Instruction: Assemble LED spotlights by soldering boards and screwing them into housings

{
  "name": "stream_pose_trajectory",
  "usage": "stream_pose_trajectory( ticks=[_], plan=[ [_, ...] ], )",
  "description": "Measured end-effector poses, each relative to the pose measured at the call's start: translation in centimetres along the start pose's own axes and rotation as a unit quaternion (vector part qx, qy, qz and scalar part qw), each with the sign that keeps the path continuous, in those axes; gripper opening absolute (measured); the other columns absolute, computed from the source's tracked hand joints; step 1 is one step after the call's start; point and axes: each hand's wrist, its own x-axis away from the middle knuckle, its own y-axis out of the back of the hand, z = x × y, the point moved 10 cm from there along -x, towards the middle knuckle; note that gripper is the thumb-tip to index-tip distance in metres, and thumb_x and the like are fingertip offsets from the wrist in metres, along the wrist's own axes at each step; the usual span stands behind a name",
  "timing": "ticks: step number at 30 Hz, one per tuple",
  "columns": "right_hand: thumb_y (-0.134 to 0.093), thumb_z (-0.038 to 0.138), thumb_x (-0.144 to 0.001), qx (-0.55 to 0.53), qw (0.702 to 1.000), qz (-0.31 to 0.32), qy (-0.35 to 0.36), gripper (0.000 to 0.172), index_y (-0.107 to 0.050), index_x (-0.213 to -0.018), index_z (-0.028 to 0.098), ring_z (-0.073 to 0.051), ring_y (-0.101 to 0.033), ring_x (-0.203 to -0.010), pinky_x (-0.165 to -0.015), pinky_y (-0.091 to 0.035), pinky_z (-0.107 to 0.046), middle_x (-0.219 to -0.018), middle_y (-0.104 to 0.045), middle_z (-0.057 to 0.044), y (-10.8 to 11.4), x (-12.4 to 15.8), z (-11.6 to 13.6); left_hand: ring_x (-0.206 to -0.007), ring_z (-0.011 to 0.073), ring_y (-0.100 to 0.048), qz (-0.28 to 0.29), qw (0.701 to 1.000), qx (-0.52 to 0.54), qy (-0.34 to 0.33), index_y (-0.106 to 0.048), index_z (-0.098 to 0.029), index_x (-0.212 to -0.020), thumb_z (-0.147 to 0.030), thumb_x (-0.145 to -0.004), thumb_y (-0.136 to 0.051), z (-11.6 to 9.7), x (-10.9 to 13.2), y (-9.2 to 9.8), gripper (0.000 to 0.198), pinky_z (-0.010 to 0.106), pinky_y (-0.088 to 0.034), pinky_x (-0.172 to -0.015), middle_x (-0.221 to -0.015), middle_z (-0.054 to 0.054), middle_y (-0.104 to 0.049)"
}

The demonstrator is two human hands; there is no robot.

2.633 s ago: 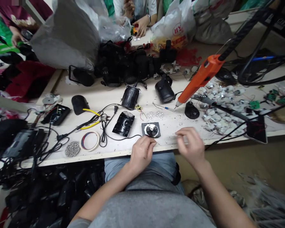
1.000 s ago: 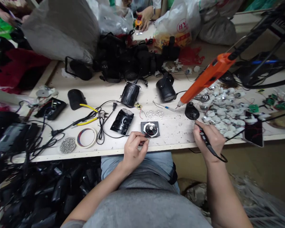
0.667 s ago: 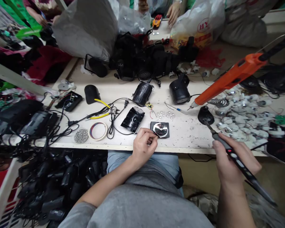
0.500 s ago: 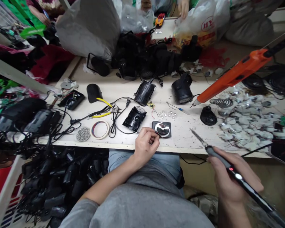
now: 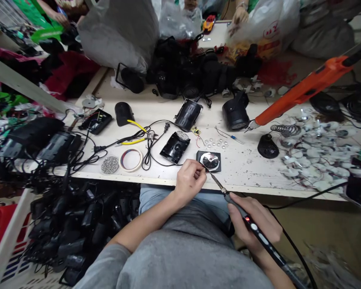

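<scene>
My right hand (image 5: 252,222) grips a soldering iron (image 5: 243,212) with a red lit display. Its tip points up and left, close to the lower edge of a dark square piece with a shiny round reflector (image 5: 211,161). My left hand (image 5: 190,176) is closed in a pinch at the lower left corner of that piece; what lies between the fingertips is too small to make out. An open black plastic housing (image 5: 175,147) lies just left of it. Several small clear lens-like pieces (image 5: 215,143) sit above the reflector, beside a small circuit board (image 5: 195,131) with thin wires.
An orange electric screwdriver (image 5: 303,92) hangs over the right side, above a soldering iron stand (image 5: 267,146) and a heap of white parts (image 5: 315,156). Tape roll (image 5: 131,160), yellow-handled pliers (image 5: 134,141) and corded black housings (image 5: 60,144) lie left. Other people's hands (image 5: 240,16) show at the back.
My right hand has brought the soldering iron left, so its tip is now near my left fingers and the reflector piece. My left hand keeps its pinch; the view has shifted slightly.
</scene>
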Motion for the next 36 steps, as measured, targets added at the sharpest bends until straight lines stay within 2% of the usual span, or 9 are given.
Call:
stream_pose_trajectory(
  ticks=[7,14,18,25,36],
  plan=[
    [-0.067,0.004,-0.086,0.012,1.000,0.002,0.002,0.025,-0.069,-0.107,0.017,-0.013,-0.067,-0.063,-0.061,-0.057,-0.024,-0.080,-0.074,-0.004,-0.6,0.4,-0.1,-0.063,0.0078,-0.056,0.003,1.000,-0.004,-0.021,-0.059,-0.018,-0.079,-0.006,-0.083,-0.059,-0.3,0.1,-0.1,0.013,0.019,-0.050,-0.057,-0.081,0.001,-0.061],
    [-0.068,0.003,-0.084,0.014,1.000,0.004,0.011,0.027,-0.070,-0.108,0.017,-0.015,-0.069,-0.063,-0.060,-0.058,-0.026,-0.079,-0.074,-0.004,-0.9,0.1,0.1,-0.060,0.0078,-0.055,0.011,1.000,-0.002,-0.003,-0.058,-0.019,-0.076,-0.005,-0.078,-0.058,0.0,0.0,-0.4,0.014,0.019,-0.049,-0.054,-0.081,0.001,-0.061],
    [-0.069,0.004,-0.084,0.020,1.000,-0.006,0.007,0.030,-0.069,-0.110,0.019,-0.014,-0.067,-0.061,-0.058,-0.057,-0.027,-0.080,-0.074,-0.004,-0.5,0.3,0.1,-0.061,0.0083,-0.057,0.019,0.999,0.008,0.031,-0.060,-0.019,-0.075,-0.007,-0.078,-0.060,0.4,-0.3,-0.6,0.012,0.020,-0.051,-0.056,-0.079,0.000,-0.062],
    [-0.071,0.003,-0.082,0.037,0.999,-0.007,-0.033,0.031,-0.071,-0.108,0.019,-0.016,-0.069,-0.066,-0.062,-0.058,-0.028,-0.084,-0.074,-0.004,1.5,1.3,-0.5,-0.064,0.0084,-0.063,0.016,0.994,0.047,0.100,-0.066,-0.017,-0.074,-0.007,-0.078,-0.065,0.9,-0.4,-0.1,0.011,0.020,-0.056,-0.057,-0.089,0.004,-0.068],
    [-0.070,0.004,-0.082,0.026,0.999,-0.036,-0.021,0.028,-0.071,-0.105,0.019,-0.014,-0.067,-0.062,-0.059,-0.057,-0.027,-0.080,-0.074,-0.003,1.8,1.7,-0.4,-0.055,0.0072,-0.061,0.011,0.971,0.075,0.225,-0.069,-0.017,-0.069,-0.010,-0.074,-0.070,2.9,0.3,-0.7,0.009,0.019,-0.053,-0.054,-0.071,-0.001,-0.065]
  ],
)
